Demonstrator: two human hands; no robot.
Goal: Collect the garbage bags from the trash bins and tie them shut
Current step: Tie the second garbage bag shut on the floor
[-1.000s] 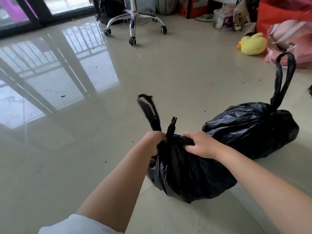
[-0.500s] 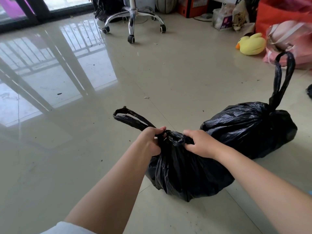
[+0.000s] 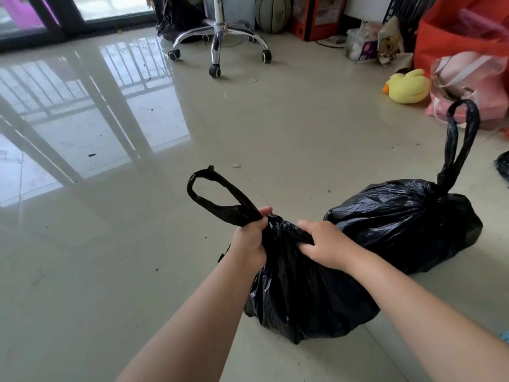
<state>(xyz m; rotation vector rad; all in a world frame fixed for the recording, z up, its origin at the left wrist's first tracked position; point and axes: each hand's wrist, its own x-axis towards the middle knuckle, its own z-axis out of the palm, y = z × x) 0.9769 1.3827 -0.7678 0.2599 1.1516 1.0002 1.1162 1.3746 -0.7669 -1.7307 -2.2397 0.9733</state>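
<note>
**Head view: two hands holding a black bag**

The near garbage bag [image 3: 303, 293] is sitting on the shiny floor [image 3: 289, 128]. The left hand [image 3: 252, 241] is squeezing its handle loop [image 3: 217, 194]. The right hand [image 3: 326, 244] is gripping the bunched top. A second bag [image 3: 405, 219] is lying just behind, touching it.

floor [image 3: 289, 128]: glossy pale tile, speckled with debris | window [image 3: 110, 6]: dark-framed, daylight and railing reflected on tile | chair base [image 3: 217, 42]: chrome, castored | far wall: basketball [image 3: 272, 12], red box [image 3: 316, 17], yellow duck toy [image 3: 407, 86]
</note>
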